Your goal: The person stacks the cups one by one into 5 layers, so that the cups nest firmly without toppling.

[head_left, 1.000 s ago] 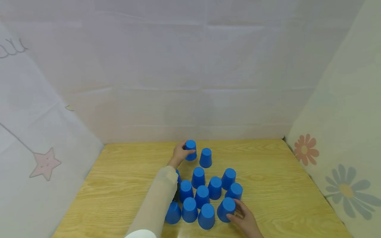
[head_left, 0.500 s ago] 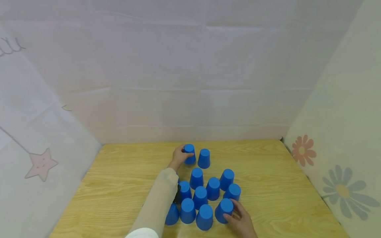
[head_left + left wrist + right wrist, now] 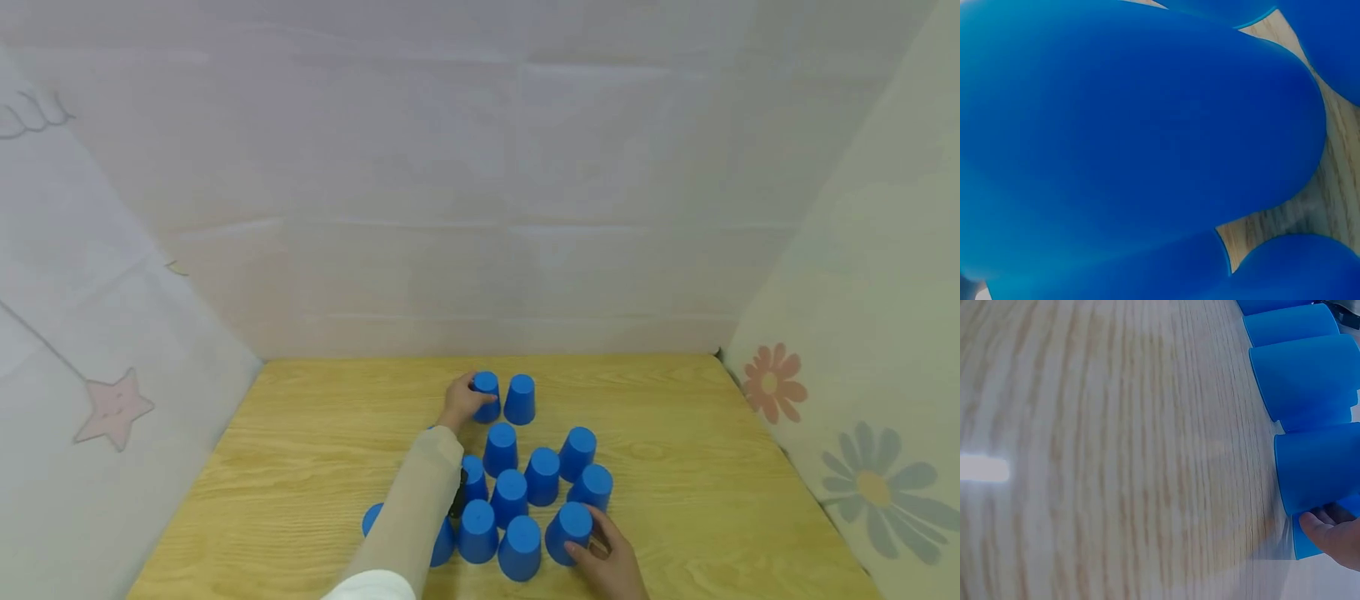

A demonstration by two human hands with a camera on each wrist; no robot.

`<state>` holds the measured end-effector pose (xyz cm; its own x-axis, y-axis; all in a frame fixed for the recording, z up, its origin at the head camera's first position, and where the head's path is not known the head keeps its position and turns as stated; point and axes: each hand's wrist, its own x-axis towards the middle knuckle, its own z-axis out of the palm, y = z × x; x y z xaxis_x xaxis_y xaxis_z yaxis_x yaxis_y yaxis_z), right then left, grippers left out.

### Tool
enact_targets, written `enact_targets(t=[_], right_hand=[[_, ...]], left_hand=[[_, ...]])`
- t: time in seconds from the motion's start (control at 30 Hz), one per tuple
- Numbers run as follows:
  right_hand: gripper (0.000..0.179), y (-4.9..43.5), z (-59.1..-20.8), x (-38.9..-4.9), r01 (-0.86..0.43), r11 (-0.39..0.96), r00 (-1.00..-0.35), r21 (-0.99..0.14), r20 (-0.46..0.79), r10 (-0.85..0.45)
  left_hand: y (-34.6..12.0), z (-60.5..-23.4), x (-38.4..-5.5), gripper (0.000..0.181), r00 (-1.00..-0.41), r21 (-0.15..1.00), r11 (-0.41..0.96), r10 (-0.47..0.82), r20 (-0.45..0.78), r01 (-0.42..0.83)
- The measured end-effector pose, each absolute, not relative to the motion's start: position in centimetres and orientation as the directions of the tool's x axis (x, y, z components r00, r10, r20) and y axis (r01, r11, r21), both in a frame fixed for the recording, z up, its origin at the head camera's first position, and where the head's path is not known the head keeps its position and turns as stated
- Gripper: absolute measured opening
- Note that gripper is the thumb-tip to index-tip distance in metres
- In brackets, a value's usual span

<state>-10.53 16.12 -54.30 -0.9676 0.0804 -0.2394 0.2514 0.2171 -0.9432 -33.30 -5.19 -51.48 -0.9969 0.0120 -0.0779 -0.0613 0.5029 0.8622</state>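
Reaching toward the far edge of the wooden table (image 3: 697, 483), the left hand (image 3: 459, 403) is pinching an upside-down blue cup (image 3: 487, 384) between thumb and fingers; a second blue cup (image 3: 520, 402) is standing just right of it, a narrow gap separating the two. Nearer the person, the right hand (image 3: 615, 562) is gripping the front-right cup (image 3: 567, 533) by the side closest to that hand. Between the hands, a cluster of inverted blue cups (image 3: 510, 496) is standing close together, leaving only slim gaps, while the left sleeve (image 3: 408, 500) is hiding some and another cup (image 3: 371, 518) is peeking out left of it. Wood grain is stretching broadly from the right hand to the right edge; beyond the left hand, a shallow strip is running to the white sheet (image 3: 510, 275).
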Motion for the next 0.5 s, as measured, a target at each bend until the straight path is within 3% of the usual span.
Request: enact_targets(t=[0.5], right_hand=[[0.072,16.22,-54.64,-10.65,0.271,0.201,-0.962,-0.941,-0.263,0.066]], left_hand=[[-4.87,-51.83,-33.23,0.056,-0.999,0.862,0.506,-0.001,-0.046,-0.04]])
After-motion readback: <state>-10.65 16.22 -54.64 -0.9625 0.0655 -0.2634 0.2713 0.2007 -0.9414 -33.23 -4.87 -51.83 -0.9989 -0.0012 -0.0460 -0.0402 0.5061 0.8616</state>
